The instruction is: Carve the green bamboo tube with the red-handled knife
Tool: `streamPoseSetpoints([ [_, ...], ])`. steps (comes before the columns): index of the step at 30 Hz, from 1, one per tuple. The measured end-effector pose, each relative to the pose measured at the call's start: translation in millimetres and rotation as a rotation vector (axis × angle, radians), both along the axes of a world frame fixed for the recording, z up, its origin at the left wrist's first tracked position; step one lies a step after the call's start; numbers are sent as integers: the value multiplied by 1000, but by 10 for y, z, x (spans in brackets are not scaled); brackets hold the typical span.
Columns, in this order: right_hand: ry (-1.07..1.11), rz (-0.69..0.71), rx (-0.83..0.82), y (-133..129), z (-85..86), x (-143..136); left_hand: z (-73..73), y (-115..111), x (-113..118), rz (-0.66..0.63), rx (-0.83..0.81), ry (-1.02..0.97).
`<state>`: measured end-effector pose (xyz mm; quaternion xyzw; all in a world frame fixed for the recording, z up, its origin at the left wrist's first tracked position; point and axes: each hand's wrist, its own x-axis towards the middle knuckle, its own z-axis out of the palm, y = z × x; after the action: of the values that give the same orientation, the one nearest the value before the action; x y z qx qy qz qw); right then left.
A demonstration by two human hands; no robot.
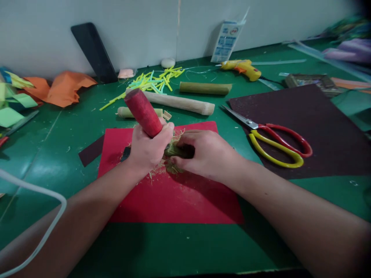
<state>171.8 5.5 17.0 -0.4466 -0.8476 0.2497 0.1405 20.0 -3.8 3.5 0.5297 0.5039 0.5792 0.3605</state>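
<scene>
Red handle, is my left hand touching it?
Touching. The head view shows the left hand wrapped around the lower end of the red handle.

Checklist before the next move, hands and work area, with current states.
1. Left hand closed around the red handle: ok.
2. Right hand holding the greenish piece: ok.
3. Tool's working end clear of the right fingers: cannot tell, contact area largely hidden by the hands.
4. Red sheet under the work: ok.
5. Red sheet free of shavings: not ok, they lie scattered around the hands.
6. Scissors apart from both hands: ok, off to the right.
</scene>
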Motion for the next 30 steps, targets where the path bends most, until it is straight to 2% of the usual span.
streamPoseSetpoints([
  [6, 19, 21, -13, -11, 5, 3, -16, 13, 3, 8, 25, 35],
  [11, 29, 26, -21, -8, 11, 8, -28, -20, -57, -92, -23, 150],
  [15, 1, 10, -6, -5, 14, 3, -10, -3, -23, 28, -6, -35],
  [18, -9, -4, -4, -5, 12, -1, 0, 35, 8, 47, -16, -42],
  [30, 85, 17, -31, 12, -12, 10, -34, 24, 15, -8, 68, 25],
])
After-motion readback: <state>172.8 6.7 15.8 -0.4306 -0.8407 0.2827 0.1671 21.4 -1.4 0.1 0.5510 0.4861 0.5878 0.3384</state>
